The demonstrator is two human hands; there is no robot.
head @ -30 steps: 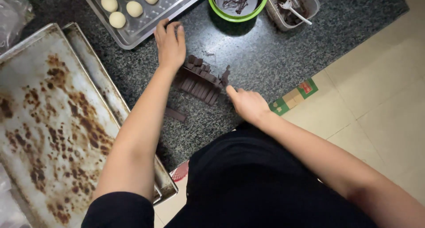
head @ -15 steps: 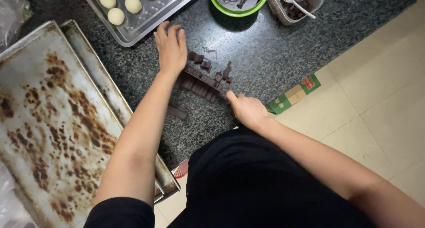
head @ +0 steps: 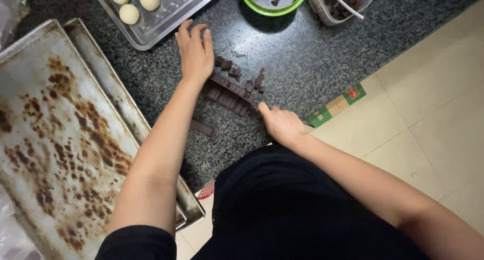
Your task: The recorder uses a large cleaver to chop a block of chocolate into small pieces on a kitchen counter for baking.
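On the dark speckled counter [head: 282,53] lies a row of dark chocolate pieces [head: 229,94], with several loose bits [head: 229,67] just beyond it. My left hand [head: 194,53] rests flat on the counter, fingers spread, at the far left end of the row. My right hand [head: 280,124] sits at the near right end, its thumb touching the last piece, fingers curled on the counter edge. A single chocolate stick [head: 201,127] lies apart, under my left forearm.
A stained metal baking tray [head: 55,139] fills the left side. A steel tray [head: 166,18] with pale dough balls [head: 129,13] stands at the back. A green bowl [head: 275,3] and a clear tub with a spoon [head: 343,3] sit further right. Tiled floor lies to the right.
My left hand has slid slightly away from the chocolate row towards the steel tray. A few pieces have come loose beyond the row. My right hand stays at the row's end.
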